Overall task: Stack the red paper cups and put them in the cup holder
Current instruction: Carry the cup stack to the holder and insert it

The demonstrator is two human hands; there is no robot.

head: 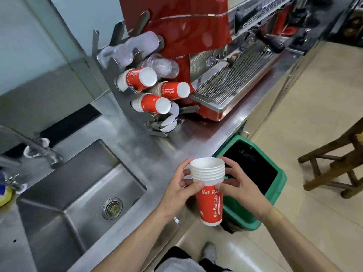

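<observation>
I hold a nested stack of several red paper cups [209, 201] upright in front of me, over the counter's edge; white rims show at the top. My left hand [177, 190] grips its left side and my right hand [238, 186] its right side. The metal cup holder [125, 99] stands on the counter farther back, to the left. It carries three stacks of red cups lying with their white bottoms toward me [146, 78], [176, 90], [155, 105], and clear plastic cups [137, 47] above them.
A steel sink [78, 193] with a tap [37, 148] lies at the left. A red espresso machine [216, 55] stands behind the holder. On the floor, a green bin [253, 185] sits under my right hand and a wooden stool [337, 160] at the right.
</observation>
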